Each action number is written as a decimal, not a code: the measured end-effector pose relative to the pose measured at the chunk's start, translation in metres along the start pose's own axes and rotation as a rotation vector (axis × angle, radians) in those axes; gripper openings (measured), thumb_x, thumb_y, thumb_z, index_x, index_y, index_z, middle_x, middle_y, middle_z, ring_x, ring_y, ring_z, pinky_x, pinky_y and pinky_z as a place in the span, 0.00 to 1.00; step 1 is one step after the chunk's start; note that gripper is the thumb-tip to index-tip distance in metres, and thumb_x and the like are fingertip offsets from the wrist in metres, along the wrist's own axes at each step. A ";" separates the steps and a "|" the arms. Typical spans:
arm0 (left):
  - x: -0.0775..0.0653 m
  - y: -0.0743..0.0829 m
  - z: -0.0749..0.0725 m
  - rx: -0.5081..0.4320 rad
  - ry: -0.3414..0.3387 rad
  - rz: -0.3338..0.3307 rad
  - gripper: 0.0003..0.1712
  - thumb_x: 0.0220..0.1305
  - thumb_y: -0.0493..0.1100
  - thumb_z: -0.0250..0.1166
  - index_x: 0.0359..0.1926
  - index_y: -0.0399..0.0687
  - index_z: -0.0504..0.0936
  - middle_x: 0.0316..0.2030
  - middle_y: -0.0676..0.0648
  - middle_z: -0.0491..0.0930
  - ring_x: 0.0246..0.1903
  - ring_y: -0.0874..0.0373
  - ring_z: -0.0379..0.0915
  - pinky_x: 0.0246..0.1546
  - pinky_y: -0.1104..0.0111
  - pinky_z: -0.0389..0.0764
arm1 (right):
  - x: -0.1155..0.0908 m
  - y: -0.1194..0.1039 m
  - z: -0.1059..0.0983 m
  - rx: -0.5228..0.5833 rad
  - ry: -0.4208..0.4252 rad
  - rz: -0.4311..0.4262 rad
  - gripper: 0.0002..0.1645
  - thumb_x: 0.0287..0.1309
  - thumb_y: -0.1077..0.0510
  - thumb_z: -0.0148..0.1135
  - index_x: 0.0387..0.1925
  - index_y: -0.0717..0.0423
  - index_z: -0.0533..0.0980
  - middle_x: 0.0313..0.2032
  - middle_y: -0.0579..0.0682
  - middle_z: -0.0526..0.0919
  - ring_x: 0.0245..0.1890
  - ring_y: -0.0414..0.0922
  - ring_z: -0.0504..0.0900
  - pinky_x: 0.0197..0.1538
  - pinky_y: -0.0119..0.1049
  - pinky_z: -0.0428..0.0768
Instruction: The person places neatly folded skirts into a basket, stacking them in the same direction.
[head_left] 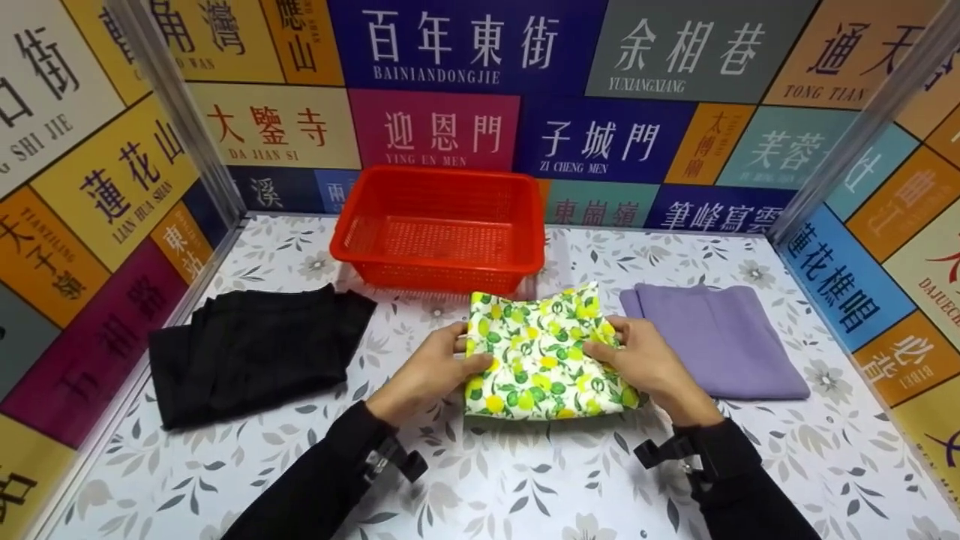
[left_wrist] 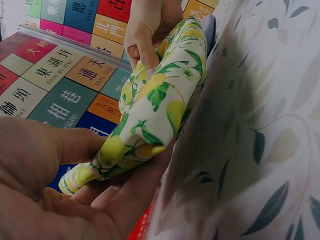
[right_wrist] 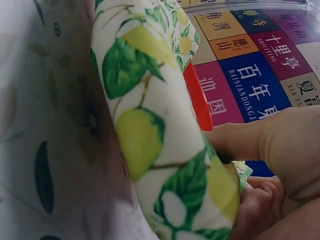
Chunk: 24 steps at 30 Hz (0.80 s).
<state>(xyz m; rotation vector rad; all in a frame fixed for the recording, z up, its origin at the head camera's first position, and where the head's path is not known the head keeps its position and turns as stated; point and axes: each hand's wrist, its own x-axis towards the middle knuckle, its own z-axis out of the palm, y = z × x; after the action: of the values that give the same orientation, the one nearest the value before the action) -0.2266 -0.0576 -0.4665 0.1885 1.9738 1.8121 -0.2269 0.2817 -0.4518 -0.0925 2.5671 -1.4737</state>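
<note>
Between my two hands is a folded cloth (head_left: pixel 544 360) printed with yellow lemons and green leaves on white. My left hand (head_left: pixel 435 371) grips its left side, thumb on top; in the left wrist view, that hand's fingers (left_wrist: pixel 115 205) reach underneath the folded cloth (left_wrist: pixel 150 110). On the opposite side my right hand (head_left: pixel 649 364) pinches the cloth, its thumb lying over the upper face. The right wrist view shows a thick rounded fold (right_wrist: pixel 155 125) close up, with the right hand (right_wrist: pixel 295 155) beside it. Most fingertips are hidden by the cloth.
Behind the cloth stands a red plastic basket (head_left: pixel 442 268) with perforated sides. Folded black fabric (head_left: pixel 255 352) lies to the left, folded purple fabric (head_left: pixel 712 341) to the right. Sign-printed panels (head_left: pixel 442 131) wall in the floral-patterned table (head_left: pixel 525 480) at the back and sides.
</note>
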 end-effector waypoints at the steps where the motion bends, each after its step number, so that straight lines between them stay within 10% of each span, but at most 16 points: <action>1: -0.001 0.002 -0.001 0.006 -0.003 0.010 0.38 0.84 0.38 0.71 0.87 0.41 0.69 0.70 0.34 0.88 0.53 0.48 0.95 0.54 0.57 0.97 | -0.001 -0.001 -0.001 0.003 -0.001 0.002 0.30 0.81 0.58 0.72 0.75 0.69 0.80 0.42 0.52 0.87 0.24 0.34 0.72 0.36 0.29 0.81; 5: -0.004 0.012 -0.008 0.017 0.004 0.053 0.43 0.83 0.38 0.72 0.91 0.42 0.65 0.71 0.33 0.86 0.57 0.46 0.95 0.56 0.57 0.97 | -0.003 -0.011 -0.005 0.019 0.004 -0.006 0.41 0.81 0.58 0.73 0.86 0.68 0.69 0.59 0.63 0.89 0.24 0.33 0.73 0.37 0.28 0.83; 11: -0.009 0.028 -0.019 0.017 0.027 0.058 0.41 0.83 0.36 0.72 0.89 0.42 0.67 0.70 0.34 0.87 0.53 0.49 0.94 0.53 0.58 0.97 | -0.002 -0.026 -0.007 0.047 0.014 -0.054 0.29 0.79 0.59 0.74 0.74 0.66 0.81 0.39 0.46 0.85 0.27 0.34 0.77 0.40 0.29 0.86; 18: -0.010 0.058 -0.035 0.010 0.020 0.038 0.39 0.84 0.35 0.70 0.88 0.45 0.68 0.69 0.38 0.89 0.52 0.50 0.95 0.50 0.60 0.97 | 0.007 -0.047 -0.012 0.038 0.018 -0.106 0.37 0.80 0.60 0.73 0.83 0.65 0.75 0.55 0.65 0.96 0.29 0.34 0.88 0.37 0.31 0.91; 24: -0.005 0.074 -0.053 0.052 0.059 0.064 0.37 0.85 0.36 0.70 0.87 0.46 0.69 0.66 0.39 0.91 0.51 0.50 0.95 0.50 0.61 0.97 | 0.027 -0.070 -0.014 0.070 0.008 -0.103 0.30 0.80 0.59 0.75 0.77 0.62 0.81 0.46 0.53 0.98 0.32 0.36 0.91 0.40 0.32 0.93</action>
<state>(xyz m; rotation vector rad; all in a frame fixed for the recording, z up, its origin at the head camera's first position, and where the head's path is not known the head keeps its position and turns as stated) -0.2585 -0.0983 -0.3916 0.2190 2.0788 1.8270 -0.2589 0.2543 -0.3885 -0.2127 2.5489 -1.6016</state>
